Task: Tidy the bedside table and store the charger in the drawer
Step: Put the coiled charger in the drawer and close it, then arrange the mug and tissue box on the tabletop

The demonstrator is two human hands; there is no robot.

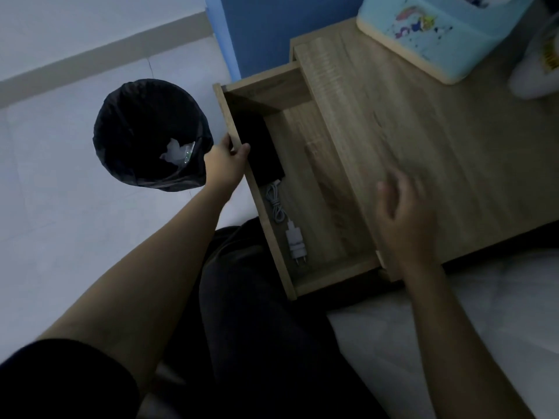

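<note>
The wooden bedside table has its drawer pulled out toward the left. Inside the drawer, along its front panel, lies the white charger with its coiled cable. A flat black object lies in the drawer beyond the cable. My left hand grips the top edge of the drawer front, fingers over the edge. Blurred, my right hand hovers over the table's near edge with fingers apart, holding nothing.
A bin with a black liner stands on the tiled floor left of the drawer, with crumpled white rubbish inside. A pale blue box with a cartoon print sits at the table's back. A white item lies at the right edge. My dark-trousered legs are below.
</note>
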